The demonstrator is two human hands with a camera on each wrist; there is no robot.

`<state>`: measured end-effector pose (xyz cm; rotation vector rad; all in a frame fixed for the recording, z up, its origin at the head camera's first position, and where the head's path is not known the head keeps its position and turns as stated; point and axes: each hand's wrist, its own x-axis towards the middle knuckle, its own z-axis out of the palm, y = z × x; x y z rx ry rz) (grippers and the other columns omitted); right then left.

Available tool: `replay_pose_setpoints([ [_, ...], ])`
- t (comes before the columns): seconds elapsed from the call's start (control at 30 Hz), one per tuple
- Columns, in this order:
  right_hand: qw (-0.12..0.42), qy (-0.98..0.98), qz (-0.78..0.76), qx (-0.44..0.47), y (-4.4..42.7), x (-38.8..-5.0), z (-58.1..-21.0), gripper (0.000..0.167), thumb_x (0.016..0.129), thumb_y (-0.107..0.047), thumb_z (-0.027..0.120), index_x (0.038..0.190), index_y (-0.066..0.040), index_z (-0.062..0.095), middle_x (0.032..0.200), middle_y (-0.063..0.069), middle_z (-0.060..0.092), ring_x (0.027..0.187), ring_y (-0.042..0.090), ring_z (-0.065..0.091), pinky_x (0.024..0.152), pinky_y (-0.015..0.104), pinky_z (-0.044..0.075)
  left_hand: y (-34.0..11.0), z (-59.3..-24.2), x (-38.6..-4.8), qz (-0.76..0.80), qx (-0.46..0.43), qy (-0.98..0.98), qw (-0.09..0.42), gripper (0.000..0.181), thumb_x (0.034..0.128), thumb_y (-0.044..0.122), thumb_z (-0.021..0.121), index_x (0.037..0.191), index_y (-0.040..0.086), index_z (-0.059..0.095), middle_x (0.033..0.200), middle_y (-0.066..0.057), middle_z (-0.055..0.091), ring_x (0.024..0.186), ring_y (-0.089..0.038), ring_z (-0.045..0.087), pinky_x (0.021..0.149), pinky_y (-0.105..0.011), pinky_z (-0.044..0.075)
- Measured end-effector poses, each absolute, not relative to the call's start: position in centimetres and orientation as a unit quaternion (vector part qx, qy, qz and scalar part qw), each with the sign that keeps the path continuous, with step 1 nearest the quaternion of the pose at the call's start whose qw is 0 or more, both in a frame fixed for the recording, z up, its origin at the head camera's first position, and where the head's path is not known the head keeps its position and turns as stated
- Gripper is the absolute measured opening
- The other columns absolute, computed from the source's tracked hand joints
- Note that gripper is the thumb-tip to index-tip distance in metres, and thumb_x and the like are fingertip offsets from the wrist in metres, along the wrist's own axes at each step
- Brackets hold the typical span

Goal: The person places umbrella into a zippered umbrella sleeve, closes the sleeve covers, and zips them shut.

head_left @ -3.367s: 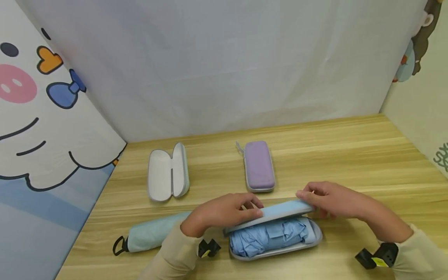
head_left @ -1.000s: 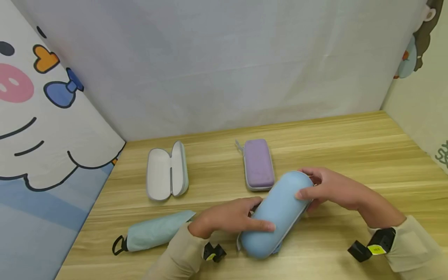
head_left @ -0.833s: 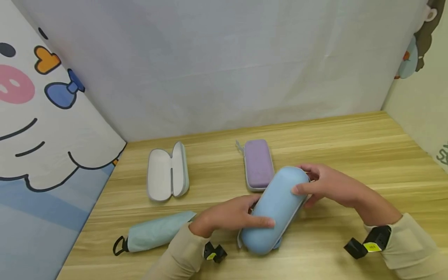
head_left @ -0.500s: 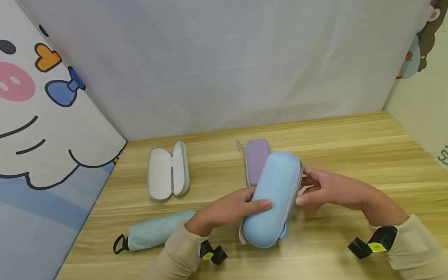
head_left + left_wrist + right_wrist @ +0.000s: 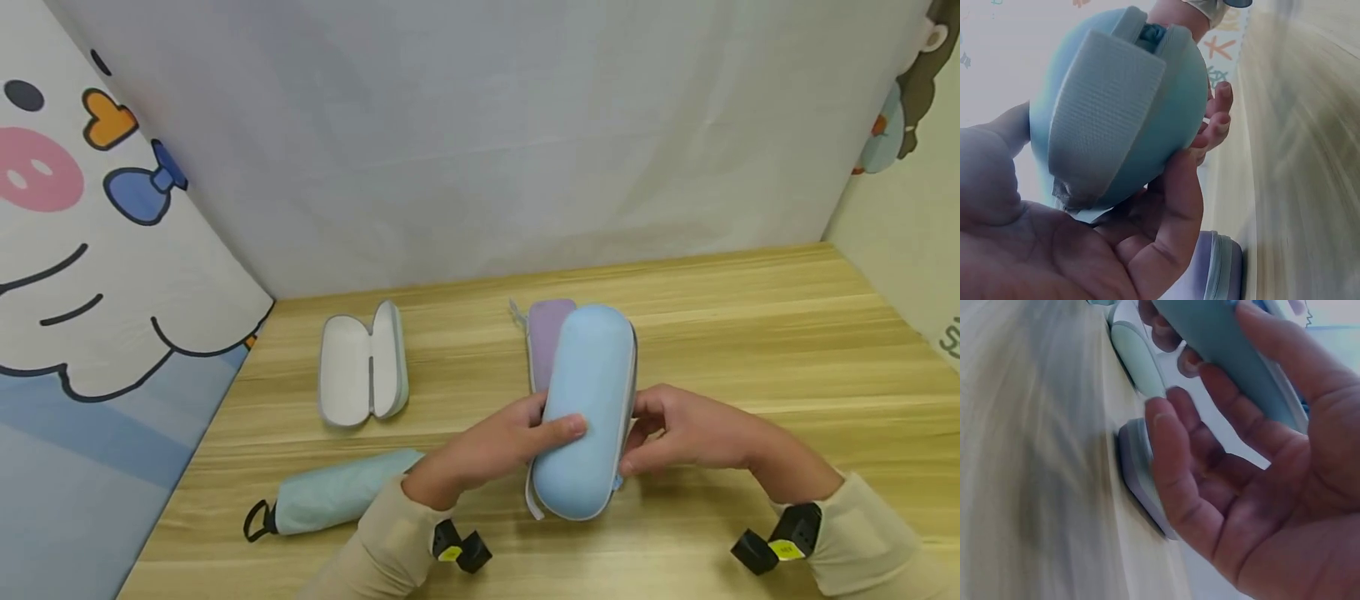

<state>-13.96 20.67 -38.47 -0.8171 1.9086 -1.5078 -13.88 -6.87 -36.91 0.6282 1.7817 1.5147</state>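
My left hand (image 5: 502, 442) holds a light blue zip case (image 5: 588, 408) above the table, thumb across its lid and fingers underneath. The case is tilted, its zipped side facing right. A scrap of blue fabric (image 5: 618, 482) pokes out at the lower right edge; the rest of the inside is hidden. In the left wrist view, a grey fabric strip (image 5: 1107, 112) covers the case's end, and a gap shows dark blue cloth (image 5: 1152, 34). My right hand (image 5: 693, 429) pinches the case's right edge, thumb by the scrap and fingers against the shell, as the right wrist view shows.
A purple zip case (image 5: 551, 325) lies behind the blue one, partly covered by it. Back left, an opened glasses case (image 5: 347, 371) with white lining stands on the wooden table (image 5: 750, 333). A folded teal umbrella (image 5: 337, 493) with a black strap lies by the left forearm.
The blue case, earlier lying with its lid raised over crumpled blue fabric, is now closed over, lifted and turned more upright. My right hand has slid from its far end down the right edge.
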Motion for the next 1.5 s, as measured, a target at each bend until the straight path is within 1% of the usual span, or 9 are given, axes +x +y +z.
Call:
replay_pose_setpoints([
  [0.2,0.235,0.740,-0.558,-0.294,20.0,-13.7,-38.7,0.040,0.091,-0.007,0.075,0.126,0.009,0.062,0.114,0.018,0.069,0.095,0.031,0.070,0.077,0.035,0.059,-6.9,-36.9,-13.8,0.597,0.228,0.691,0.337,0.068,0.1067,0.043,0.055,0.158,0.007,0.030,0.137,-0.012,0.059,0.119,-0.022,0.063,0.099,-0.039,0.051],
  [0.47,0.187,0.764,-0.553,-0.276,19.1,-13.1,-39.0,0.032,0.093,-0.010,0.075,0.120,0.005,0.067,0.105,0.012,0.070,0.089,0.028,0.069,0.077,0.034,0.058,-7.0,-36.7,-13.8,0.600,0.224,0.695,0.327,0.072,0.1038,0.044,0.061,0.156,0.005,0.031,0.133,-0.013,0.060,0.114,-0.023,0.065,0.097,-0.038,0.053],
  [0.63,0.177,0.759,-0.567,-0.268,18.8,-12.9,-39.0,0.033,0.093,-0.008,0.074,0.121,0.007,0.066,0.101,0.011,0.070,0.086,0.023,0.069,0.067,0.034,0.057,-6.9,-36.8,-13.9,0.611,0.205,0.693,0.322,0.075,0.0994,0.042,0.068,0.154,0.005,0.034,0.131,-0.013,0.061,0.113,-0.024,0.065,0.095,-0.040,0.053],
  [0.8,0.189,0.755,-0.573,-0.257,18.7,-12.8,-39.1,0.017,0.095,-0.008,0.073,0.106,0.004,0.070,0.089,0.013,0.071,0.075,0.019,0.067,0.056,0.036,0.056,-6.8,-36.7,-13.9,0.611,0.201,0.699,0.311,0.075,0.0951,0.037,0.075,0.152,0.007,0.037,0.129,-0.009,0.062,0.111,-0.023,0.066,0.092,-0.040,0.055],
  [0.93,0.211,0.739,-0.580,-0.269,18.9,-12.9,-38.9,0.010,0.097,-0.008,0.071,0.095,0.002,0.071,0.083,0.016,0.071,0.073,0.021,0.068,0.054,0.037,0.057,-6.9,-36.6,-13.9,0.616,0.203,0.695,0.310,0.074,0.0942,0.035,0.077,0.152,0.008,0.038,0.128,-0.008,0.062,0.111,-0.023,0.066,0.091,-0.041,0.055],
  [1.03,0.236,0.718,-0.586,-0.292,19.3,-13.1,-38.6,0.009,0.097,-0.007,0.070,0.096,0.003,0.072,0.083,0.019,0.071,0.071,0.021,0.068,0.054,0.038,0.058,-6.9,-36.6,-13.9,0.616,0.208,0.692,0.313,0.076,0.0933,0.037,0.077,0.151,0.007,0.039,0.128,-0.008,0.062,0.111,-0.023,0.067,0.092,-0.040,0.055],
  [1.23,0.272,0.694,-0.562,-0.358,20.4,-13.5,-38.0,0.004,0.098,-0.003,0.068,0.099,-0.001,0.071,0.086,0.016,0.070,0.069,0.010,0.062,0.054,0.037,0.057,-6.7,-36.7,-13.8,0.616,0.213,0.691,0.312,0.076,0.0924,0.037,0.077,0.152,0.009,0.038,0.128,-0.008,0.062,0.111,-0.023,0.066,0.091,-0.040,0.056],
  [1.37,0.268,0.725,-0.521,-0.362,21.6,-13.7,-36.7,0.006,0.101,-0.005,0.064,0.106,-0.005,0.068,0.097,0.013,0.069,0.076,0.020,0.065,0.060,0.037,0.057,-6.4,-36.9,-13.5,0.582,0.214,0.735,0.273,0.077,0.0885,0.031,0.082,0.148,0.009,0.040,0.126,-0.005,0.061,0.108,-0.018,0.066,0.089,-0.037,0.055],
  [1.5,0.238,0.779,-0.506,-0.285,23.4,-13.6,-34.9,0.010,0.104,-0.010,0.061,0.112,-0.003,0.061,0.107,0.018,0.064,0.086,0.032,0.067,0.061,0.041,0.059,-5.9,-36.7,-12.7,0.496,0.221,0.814,0.207,0.078,0.0818,0.037,0.089,0.141,0.012,0.045,0.120,-0.001,0.063,0.100,-0.011,0.065,0.083,-0.033,0.055],
])
